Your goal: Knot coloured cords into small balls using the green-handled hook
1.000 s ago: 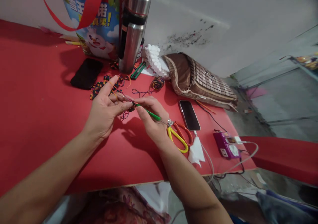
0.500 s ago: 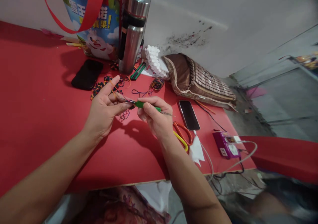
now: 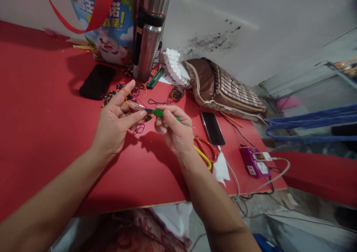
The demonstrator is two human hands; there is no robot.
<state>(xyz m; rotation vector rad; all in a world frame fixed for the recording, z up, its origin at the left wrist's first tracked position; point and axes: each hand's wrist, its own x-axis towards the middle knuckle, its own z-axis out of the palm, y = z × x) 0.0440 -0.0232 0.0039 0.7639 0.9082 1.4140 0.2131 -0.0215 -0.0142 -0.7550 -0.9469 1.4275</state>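
Between thumb and fingers, my left hand (image 3: 114, 121) pinches a small piece of dark and orange crochet work (image 3: 149, 114). An orange thread (image 3: 126, 100) runs over its raised index finger. My right hand (image 3: 174, 127) is closed around the green handle of a crochet hook (image 3: 158, 112), whose metal tip points left into the piece. Behind my left hand lies more dark and orange crocheted work (image 3: 110, 96), partly hidden by the fingers. A small wound bundle of multicoloured thread (image 3: 177, 92) rests beyond my hands, with loose strands on the red table (image 3: 50, 140).
A black phone (image 3: 97, 82), steel thermos (image 3: 150, 36), printed bag (image 3: 111, 25) and green cutter (image 3: 155, 78) stand or lie behind my hands. To the right are scissors (image 3: 205, 151), a charging phone (image 3: 212, 128), a purple box (image 3: 254, 162) and a brown beaded cushion (image 3: 225, 90).
The hook has turned slightly and its handle sits a little higher. More of the crochet piece shows beside my left thumb. Blue strands have come into view at the far right.
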